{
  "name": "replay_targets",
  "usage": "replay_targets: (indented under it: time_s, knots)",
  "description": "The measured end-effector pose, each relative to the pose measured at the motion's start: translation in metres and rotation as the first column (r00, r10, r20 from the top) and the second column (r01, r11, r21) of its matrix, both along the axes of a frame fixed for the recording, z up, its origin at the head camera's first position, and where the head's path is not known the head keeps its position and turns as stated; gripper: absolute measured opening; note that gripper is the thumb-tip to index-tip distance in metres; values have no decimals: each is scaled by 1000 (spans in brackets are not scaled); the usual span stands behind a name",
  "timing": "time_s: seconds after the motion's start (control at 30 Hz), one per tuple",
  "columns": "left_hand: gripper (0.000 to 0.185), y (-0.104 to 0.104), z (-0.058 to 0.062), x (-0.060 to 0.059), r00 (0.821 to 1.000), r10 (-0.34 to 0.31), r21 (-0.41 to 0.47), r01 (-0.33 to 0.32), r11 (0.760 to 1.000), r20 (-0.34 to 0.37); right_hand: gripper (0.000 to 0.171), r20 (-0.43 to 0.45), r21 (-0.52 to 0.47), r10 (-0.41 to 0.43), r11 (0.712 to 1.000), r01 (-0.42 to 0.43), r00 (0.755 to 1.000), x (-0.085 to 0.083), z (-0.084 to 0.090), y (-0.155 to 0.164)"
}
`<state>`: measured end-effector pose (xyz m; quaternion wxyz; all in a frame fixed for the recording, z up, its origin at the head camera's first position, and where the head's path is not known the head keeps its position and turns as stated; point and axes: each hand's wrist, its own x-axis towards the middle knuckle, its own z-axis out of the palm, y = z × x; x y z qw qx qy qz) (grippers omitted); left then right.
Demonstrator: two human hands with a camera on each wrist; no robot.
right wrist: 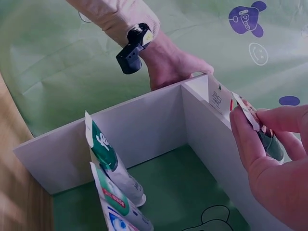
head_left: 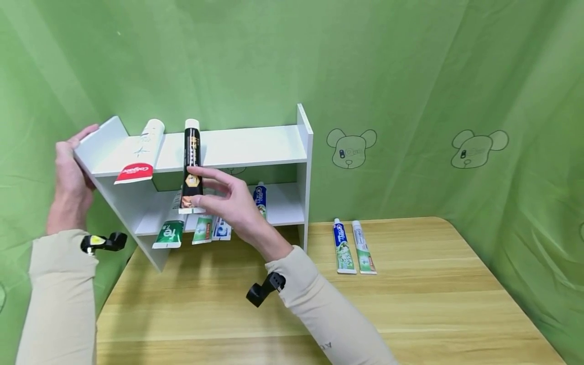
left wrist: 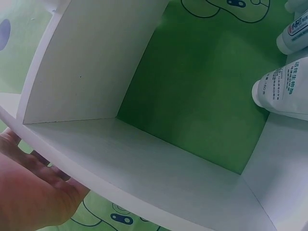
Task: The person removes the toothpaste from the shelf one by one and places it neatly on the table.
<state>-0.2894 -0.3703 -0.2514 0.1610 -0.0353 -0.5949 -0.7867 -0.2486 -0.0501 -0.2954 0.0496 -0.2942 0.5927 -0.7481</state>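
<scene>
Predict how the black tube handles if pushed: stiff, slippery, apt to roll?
Likely fairly stiff: the black tube looks straight, without visible folds. Possibly slippery, given its smooth printed surface. Probably won't roll far, since its end is pressed flat.

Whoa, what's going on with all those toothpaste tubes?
A person is handling toothpaste tubes at a white two-level shelf. Their right hand pinches a black tube with a white cap, the capped end above the upper board. Their left hand touches the shelf's left side. A white tube with a red end lies on the upper board, and more tubes lie on the lower one. Two slim, mostly blue-and-green and white-and-green tubes lie on the wooden table.
</scene>
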Motion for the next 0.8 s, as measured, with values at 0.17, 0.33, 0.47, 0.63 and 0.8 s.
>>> replay_targets:
  time_s: [0.17, 0.33, 0.47, 0.63, 0.8]
  knots:
    - [48, -2, 0, 1, 1000, 4, 12, -4, 1000, -5, 52, -27, 24, 16, 1000, -15, 1000, 3, -7, 1]
    - [48, -5, 0, 1, 1000, 15, 17, -15, 1000, -7, 54, -16, 4, 64, 998, -64, 998, 8, -11, 5]
    - [48, -6, 0, 3, 1000, 22, 10, -22, 1000, 0, 54, -15, 21, 55, 998, -55, 998, 12, -13, 10]
    - [47, -4, 1, 3, 1000, 16, 5, -16, 1000, 0, 54, -10, 24, 58, 998, -57, 998, 18, -16, 18]
    - [47, 2, 4, 0, 1000, -6, 18, 6, 1000, 1, 53, -36, 42, 20, 999, -19, 999, 24, -22, 29]
